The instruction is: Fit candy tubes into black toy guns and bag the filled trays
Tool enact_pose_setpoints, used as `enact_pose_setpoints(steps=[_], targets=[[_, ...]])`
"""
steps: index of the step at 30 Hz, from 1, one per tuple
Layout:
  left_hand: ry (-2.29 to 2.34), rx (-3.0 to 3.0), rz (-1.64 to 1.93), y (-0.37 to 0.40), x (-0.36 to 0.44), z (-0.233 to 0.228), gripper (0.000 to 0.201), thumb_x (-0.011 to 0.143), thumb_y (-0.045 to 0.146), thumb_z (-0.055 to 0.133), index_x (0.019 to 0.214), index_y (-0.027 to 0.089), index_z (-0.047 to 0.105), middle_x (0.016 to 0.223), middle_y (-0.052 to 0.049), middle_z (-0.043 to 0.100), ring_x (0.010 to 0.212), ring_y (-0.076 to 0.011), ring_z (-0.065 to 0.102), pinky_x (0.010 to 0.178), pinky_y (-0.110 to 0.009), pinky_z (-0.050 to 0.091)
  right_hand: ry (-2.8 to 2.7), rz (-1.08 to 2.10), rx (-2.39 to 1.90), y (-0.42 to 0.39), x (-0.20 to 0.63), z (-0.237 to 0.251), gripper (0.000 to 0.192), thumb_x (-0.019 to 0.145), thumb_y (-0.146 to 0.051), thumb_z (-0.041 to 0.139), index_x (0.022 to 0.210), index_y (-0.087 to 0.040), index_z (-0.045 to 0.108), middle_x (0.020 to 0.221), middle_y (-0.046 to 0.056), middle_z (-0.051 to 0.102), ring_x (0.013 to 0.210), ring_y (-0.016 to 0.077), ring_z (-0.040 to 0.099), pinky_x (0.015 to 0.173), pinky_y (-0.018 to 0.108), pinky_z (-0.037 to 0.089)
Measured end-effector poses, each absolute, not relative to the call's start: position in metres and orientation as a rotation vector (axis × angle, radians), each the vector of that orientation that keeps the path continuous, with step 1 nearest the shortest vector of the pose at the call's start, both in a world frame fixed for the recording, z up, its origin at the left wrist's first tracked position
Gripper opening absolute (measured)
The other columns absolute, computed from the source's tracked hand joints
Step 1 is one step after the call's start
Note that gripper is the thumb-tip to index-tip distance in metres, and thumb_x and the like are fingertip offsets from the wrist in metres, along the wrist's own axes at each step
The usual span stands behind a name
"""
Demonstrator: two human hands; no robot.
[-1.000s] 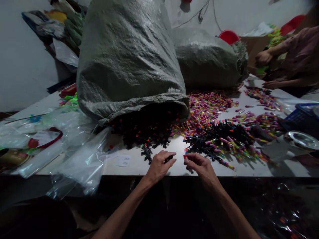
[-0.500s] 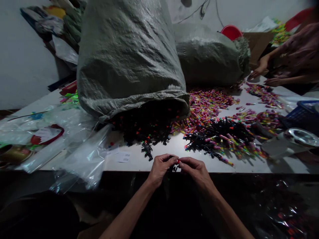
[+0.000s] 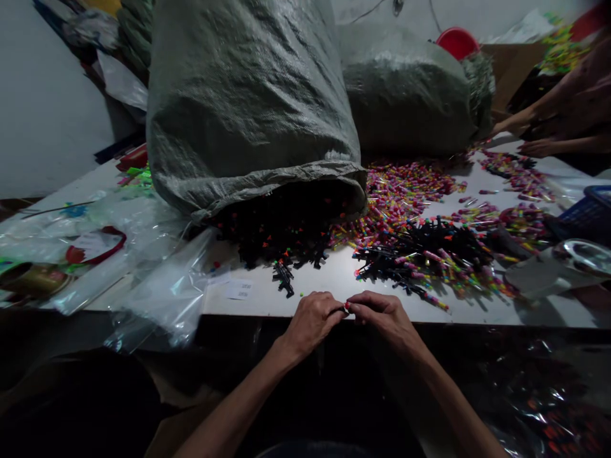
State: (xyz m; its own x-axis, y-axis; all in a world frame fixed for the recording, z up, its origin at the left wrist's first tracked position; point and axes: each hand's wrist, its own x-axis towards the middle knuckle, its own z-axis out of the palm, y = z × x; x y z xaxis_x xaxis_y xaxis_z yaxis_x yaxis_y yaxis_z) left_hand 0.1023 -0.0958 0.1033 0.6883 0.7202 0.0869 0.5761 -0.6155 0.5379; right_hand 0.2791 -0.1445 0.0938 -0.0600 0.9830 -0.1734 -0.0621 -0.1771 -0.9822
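At the table's front edge my left hand [image 3: 312, 323] is closed around a small black toy gun, now almost wholly hidden by the fingers. My right hand [image 3: 384, 318] pinches a small red plastic piece [image 3: 347, 306] against the fingertips of the left. Whether the red piece is joined to the toy gun I cannot tell. Just beyond my left hand lies a loose black toy gun [image 3: 284, 280]. Behind it, more black toy guns [image 3: 267, 245] with orange and green bits spill from the mouth of a large grey-green woven sack [image 3: 252, 114].
Right of centre are a heap of black toy guns [image 3: 429, 248] and pink-yellow small tubes [image 3: 405, 191]. Clear plastic bags [image 3: 157, 286] and a brown tape roll [image 3: 33, 280] lie left. A metal-rimmed container [image 3: 554, 270] and blue basket [image 3: 585, 213] stand right. Another person's hand [image 3: 537, 147] works at far right.
My left hand has turned over so its back faces up, and the black toy gun seen below the fingers is now covered. The view has tilted slightly downward.
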Motion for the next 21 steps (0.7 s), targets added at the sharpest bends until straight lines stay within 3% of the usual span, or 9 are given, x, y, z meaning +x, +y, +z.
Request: enact_pose_setpoints(steps=[17,19,21], targets=[[0.831,2.675,0.14,-0.107,0.116,0.087,0.014,0.086,0.024,0.053,0.083,0.016,0.065,0.079,-0.003,0.064,0.076,-0.0163,0.058,0.071,-0.028,0.042,-1.569,1.296,-1.439,-0.157,0.296,0.093,0.026,0.083,-0.038,0.056,0.082,-0.017,0.072,0.076,0.003,0.067,0.074,0.0178,0.059,0.066,0.026,0.041],[0.779,2.674,0.17,-0.111,0.125,0.092,0.014,0.086,0.024,0.053,0.091,0.016,0.064,0.083,-0.004,0.066,0.08,-0.0167,0.06,0.077,-0.029,0.042,-1.53,1.319,-1.489,-0.16,0.304,0.093,0.027,0.082,-0.04,0.056,0.08,-0.018,0.071,0.077,0.004,0.068,0.076,0.0195,0.059,0.067,0.027,0.042],[0.768,2.698,0.312,-0.11,0.127,0.104,0.027,0.086,0.025,0.054,0.112,0.018,0.058,0.106,-0.008,0.065,0.099,-0.0201,0.058,0.091,-0.036,0.038,-1.499,1.245,-1.561,-0.162,0.322,0.093,0.028,0.08,-0.043,0.057,0.081,-0.018,0.071,0.078,0.004,0.068,0.076,0.0208,0.059,0.067,0.029,0.043]])
